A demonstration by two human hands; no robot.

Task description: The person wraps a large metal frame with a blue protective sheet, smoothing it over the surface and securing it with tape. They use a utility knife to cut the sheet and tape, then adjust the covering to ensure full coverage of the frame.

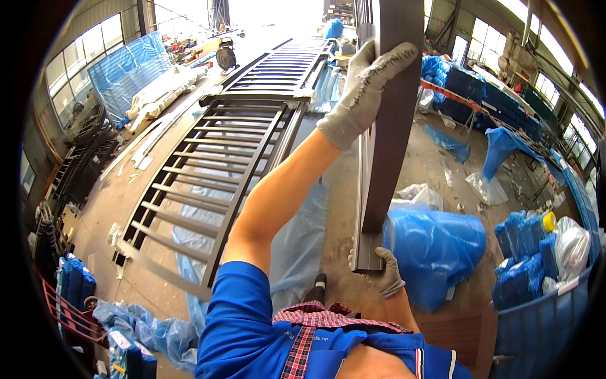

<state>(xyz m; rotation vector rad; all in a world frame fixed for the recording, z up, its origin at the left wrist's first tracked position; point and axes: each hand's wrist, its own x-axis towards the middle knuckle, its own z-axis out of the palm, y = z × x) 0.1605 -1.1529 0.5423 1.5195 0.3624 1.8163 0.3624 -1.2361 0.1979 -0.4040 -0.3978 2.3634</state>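
A dark brown metal railing panel point(396, 126) stands on edge in front of me, its long flat rail running up past the top of the view. My left hand point(372, 82), in a pale knitted work glove, is closed around the panel's edge high up, at the end of a raised arm. Lower down, my right hand point(388, 273), also gloved, grips the panel's bottom corner with the fingers wrapped around it. Most of the panel's bars are hidden behind its near rail.
To the left, several dark slatted railing panels point(208, 170) lie flat, with blue plastic film around them. A large blue wrapped roll point(435, 252) stands right of the held panel. Blue-wrapped bundles point(524, 252) sit farther right. A red hand cart point(66, 309) is at lower left.
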